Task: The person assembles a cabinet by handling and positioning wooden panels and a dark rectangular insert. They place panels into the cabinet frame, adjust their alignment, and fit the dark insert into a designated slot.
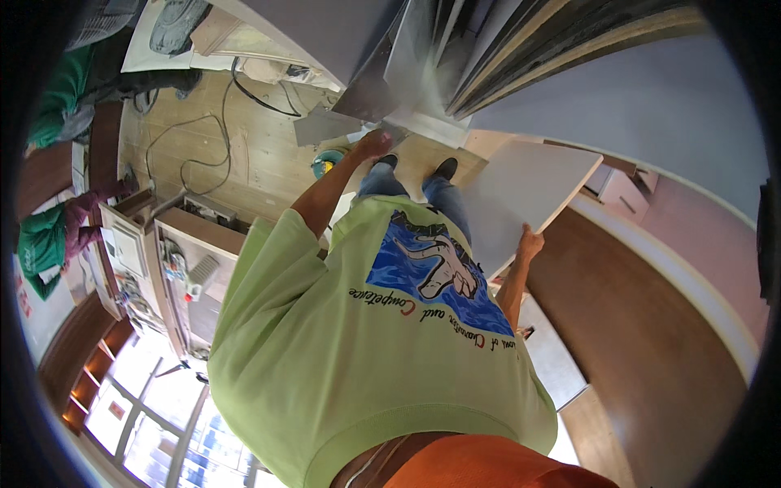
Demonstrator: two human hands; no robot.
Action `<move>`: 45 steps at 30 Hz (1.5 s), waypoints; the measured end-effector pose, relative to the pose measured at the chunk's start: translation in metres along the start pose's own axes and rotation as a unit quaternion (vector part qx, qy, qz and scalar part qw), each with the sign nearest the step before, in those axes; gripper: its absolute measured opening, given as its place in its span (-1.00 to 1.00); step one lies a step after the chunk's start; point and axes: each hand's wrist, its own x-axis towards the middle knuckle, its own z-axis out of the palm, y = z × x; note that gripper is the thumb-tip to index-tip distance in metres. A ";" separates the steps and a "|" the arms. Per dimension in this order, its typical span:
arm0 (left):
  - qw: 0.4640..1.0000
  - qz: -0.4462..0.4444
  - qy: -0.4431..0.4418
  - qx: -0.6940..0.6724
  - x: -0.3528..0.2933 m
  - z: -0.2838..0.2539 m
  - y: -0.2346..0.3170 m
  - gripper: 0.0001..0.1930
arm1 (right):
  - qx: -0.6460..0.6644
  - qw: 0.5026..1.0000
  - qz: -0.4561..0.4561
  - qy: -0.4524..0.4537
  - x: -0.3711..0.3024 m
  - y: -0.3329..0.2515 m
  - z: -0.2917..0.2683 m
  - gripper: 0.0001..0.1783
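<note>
Matt board, wood floor

Smooth matt white board (529, 191) at the right grip (530, 242); grained wood floor (244, 154) beneath; lime cotton shirt (325, 358).

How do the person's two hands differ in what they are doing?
The right hand grips the edge of a large white board, while the left hand holds nothing that shows and reaches toward the boards leaning on the wall. The right arm is bent and close to the body; the left arm is stretched further forward. Both hands are bare.
</note>
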 end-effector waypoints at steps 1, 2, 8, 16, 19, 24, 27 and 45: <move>1.000 0.016 -0.014 0.013 -0.004 -0.007 -0.003 -0.74 | -0.002 1.000 0.020 0.001 -0.015 0.001 0.002 -0.56; 0.999 0.031 -0.027 0.027 -0.004 -0.015 -0.003 -0.73 | 0.000 0.999 0.035 0.003 -0.026 -0.002 0.007 -0.55; 0.989 0.059 -0.103 0.093 -0.020 -0.042 0.005 -0.66 | 0.072 0.997 0.008 0.038 -0.109 0.013 0.033 -0.50; 0.960 0.202 -0.107 0.164 -0.040 -0.030 -0.010 -0.63 | -0.041 0.996 0.077 0.018 -0.180 0.032 0.070 -0.41; 0.985 0.128 -0.086 0.076 -0.059 -0.022 -0.026 -0.64 | -0.083 0.988 0.126 -0.031 -0.203 0.038 0.078 -0.40; 0.974 0.134 -0.148 0.110 -0.082 -0.024 -0.064 -0.70 | -0.029 0.993 0.103 -0.044 -0.251 0.031 0.083 -0.44; 0.974 0.110 -0.171 0.099 -0.093 -0.025 -0.071 -0.71 | 0.004 0.994 0.099 -0.040 -0.276 0.024 0.081 -0.49; 0.991 0.045 -0.095 0.082 -0.190 -0.025 -0.101 -0.70 | -0.036 0.992 0.003 -0.123 -0.327 0.029 0.078 -0.52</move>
